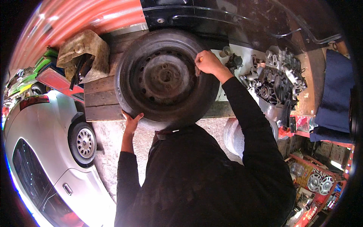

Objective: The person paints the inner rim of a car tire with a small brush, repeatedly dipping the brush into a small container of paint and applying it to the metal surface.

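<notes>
Rough planks make up the table (100,99), with a grey car (49,159) parked to the left and an engine block (278,79) with loose metal parts to the right. On the planks lies a wheel (166,77), a black tyre on a dark steel rim, flat on its side so its hub faces up and its axle line points up toward the person. Being round, it has no long axis across the table. The left hand (131,122) is spread open, palm pressed against the near lower-left tread, thumb apart from the fingers. The right hand (207,62) is curled shut at the tyre's upper-right edge, gripping a small orange-tipped tool (200,58) against the rubber; most of it is hidden.
</notes>
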Demonstrator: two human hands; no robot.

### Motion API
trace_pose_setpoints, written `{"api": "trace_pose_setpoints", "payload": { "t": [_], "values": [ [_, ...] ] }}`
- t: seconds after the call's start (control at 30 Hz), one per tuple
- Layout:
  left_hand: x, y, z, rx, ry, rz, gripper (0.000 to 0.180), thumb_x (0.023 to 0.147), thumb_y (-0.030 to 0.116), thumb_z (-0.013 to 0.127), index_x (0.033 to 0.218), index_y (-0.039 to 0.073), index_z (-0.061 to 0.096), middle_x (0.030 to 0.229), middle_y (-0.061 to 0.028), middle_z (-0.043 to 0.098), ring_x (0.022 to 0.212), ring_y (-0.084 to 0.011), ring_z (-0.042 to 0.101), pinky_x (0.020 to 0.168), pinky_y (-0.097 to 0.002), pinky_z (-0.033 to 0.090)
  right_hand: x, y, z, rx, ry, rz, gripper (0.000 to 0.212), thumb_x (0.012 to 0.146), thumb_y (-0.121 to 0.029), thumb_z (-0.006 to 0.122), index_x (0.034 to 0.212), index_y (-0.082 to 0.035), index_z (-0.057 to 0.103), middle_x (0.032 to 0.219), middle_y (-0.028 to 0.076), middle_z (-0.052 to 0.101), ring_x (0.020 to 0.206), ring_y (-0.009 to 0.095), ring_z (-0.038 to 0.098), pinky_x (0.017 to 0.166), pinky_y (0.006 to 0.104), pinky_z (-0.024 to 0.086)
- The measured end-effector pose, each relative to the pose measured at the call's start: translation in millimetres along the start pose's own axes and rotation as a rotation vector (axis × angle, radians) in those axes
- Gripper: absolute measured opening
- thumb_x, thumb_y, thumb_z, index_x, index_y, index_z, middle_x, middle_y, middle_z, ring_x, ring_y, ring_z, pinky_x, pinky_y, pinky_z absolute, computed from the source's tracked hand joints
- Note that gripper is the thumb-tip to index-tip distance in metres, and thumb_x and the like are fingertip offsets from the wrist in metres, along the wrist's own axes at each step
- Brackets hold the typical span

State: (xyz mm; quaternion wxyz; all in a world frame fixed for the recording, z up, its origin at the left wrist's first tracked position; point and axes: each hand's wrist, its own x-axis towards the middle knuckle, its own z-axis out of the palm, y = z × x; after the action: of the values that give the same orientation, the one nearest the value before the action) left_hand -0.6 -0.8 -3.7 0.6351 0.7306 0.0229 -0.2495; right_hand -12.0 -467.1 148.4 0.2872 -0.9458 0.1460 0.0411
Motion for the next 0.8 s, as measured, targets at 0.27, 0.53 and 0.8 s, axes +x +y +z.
{"api": "trace_pose_setpoints", "payload": {
  "t": [0.27,0.53,0.8],
  "values": [
    [10.1,-19.7,-6.7,0.018,-0.014,0.008,0.142,0.074,0.031,0.095,0.161,0.004,-0.015,0.164,-0.0240,0.020,0.149,-0.0340,0.027,0.123,-0.0412,0.024,-14.1,-10.0,4.5,-0.153,0.036,-0.051,0.012,0.082,-0.016,0.072,0.087,-0.007,0.078,0.096,0.017,0.076,0.093,0.037,0.073,0.089,0.0461,0.058],
    [2.2,-5.9,-1.5,0.004,-0.004,-0.007,0.139,0.074,0.027,0.094,0.160,-0.002,-0.011,0.164,-0.0246,0.020,0.148,-0.0336,0.028,0.123,-0.0407,0.025,-31.5,-28.1,39.2,0.093,-0.201,0.056,0.021,0.080,-0.024,0.071,0.078,-0.003,0.076,0.076,0.020,0.073,0.076,0.038,0.074,0.077,0.0454,0.059],
    [4.5,-14.1,-4.0,-0.028,-0.009,0.015,0.141,0.075,0.024,0.094,0.160,-0.002,-0.015,0.165,-0.0247,0.018,0.149,-0.0336,0.027,0.123,-0.0403,0.024,-28.4,-11.2,39.8,0.008,-0.357,0.011,0.021,0.082,-0.025,0.080,0.090,-0.005,0.081,0.077,0.015,0.076,0.072,0.026,0.076,0.075,0.0390,0.059]
  ]
}}
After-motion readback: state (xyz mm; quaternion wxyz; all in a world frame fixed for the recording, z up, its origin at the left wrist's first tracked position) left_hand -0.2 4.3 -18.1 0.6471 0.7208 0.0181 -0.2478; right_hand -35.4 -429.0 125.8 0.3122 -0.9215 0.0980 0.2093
